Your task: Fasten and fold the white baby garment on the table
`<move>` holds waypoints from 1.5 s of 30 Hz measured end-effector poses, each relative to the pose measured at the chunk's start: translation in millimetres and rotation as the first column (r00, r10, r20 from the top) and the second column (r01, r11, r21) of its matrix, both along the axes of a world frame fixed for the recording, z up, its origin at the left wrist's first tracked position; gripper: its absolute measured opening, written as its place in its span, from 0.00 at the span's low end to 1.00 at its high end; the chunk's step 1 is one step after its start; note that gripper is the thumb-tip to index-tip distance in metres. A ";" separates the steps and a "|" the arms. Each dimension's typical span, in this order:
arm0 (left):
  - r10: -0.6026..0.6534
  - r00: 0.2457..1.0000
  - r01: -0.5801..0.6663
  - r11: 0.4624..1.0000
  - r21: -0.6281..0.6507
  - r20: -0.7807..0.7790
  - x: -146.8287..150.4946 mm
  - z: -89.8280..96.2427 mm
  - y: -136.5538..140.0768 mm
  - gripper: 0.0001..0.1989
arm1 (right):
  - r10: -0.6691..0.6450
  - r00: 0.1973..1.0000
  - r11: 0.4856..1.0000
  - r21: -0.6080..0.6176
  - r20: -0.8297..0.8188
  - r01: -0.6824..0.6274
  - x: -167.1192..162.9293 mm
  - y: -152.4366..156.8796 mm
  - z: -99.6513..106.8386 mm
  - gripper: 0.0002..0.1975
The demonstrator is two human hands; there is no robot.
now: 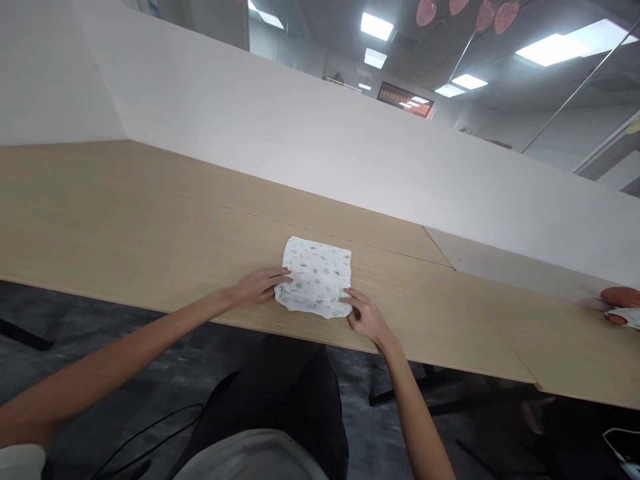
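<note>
Left hand (260, 285) lay flat, fingers open, on the folded cloth's (316, 275) left edge, right hand (367, 317) open at its near-right corner, bare table (150, 220) all round.

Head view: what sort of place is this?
Probably an office or workroom: a long wooden desk against a white partition, glass walls and ceiling light panels behind. Both hands, left and right, touch a folded cloth.

Both hands, left (257, 285) and right (367, 317), lie flat, forearms stretched forward.
</note>
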State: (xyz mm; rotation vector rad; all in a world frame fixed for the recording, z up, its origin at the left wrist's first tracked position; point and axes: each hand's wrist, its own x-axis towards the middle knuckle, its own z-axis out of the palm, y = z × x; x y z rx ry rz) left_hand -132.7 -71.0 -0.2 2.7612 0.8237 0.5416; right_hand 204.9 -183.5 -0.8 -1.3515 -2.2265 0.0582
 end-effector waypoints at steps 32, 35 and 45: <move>-0.340 0.939 0.229 0.716 0.660 0.043 -14.9 5.6 -21.9 0.16 | 0.053 0.983 0.997 0.058 -0.174 -0.044 3.9 -8.6 -2.3 0.11; -0.353 0.931 0.218 0.737 0.640 0.089 -13.2 17.2 -37.3 0.15 | 0.029 0.968 0.996 -0.073 -0.247 -0.048 2.5 -26.2 16.7 0.11; 0.129 0.923 -0.159 0.986 0.054 0.364 17.4 74.6 -21.3 0.16 | -0.211 0.747 0.964 -0.261 -0.630 0.052 5.1 22.1 55.1 0.16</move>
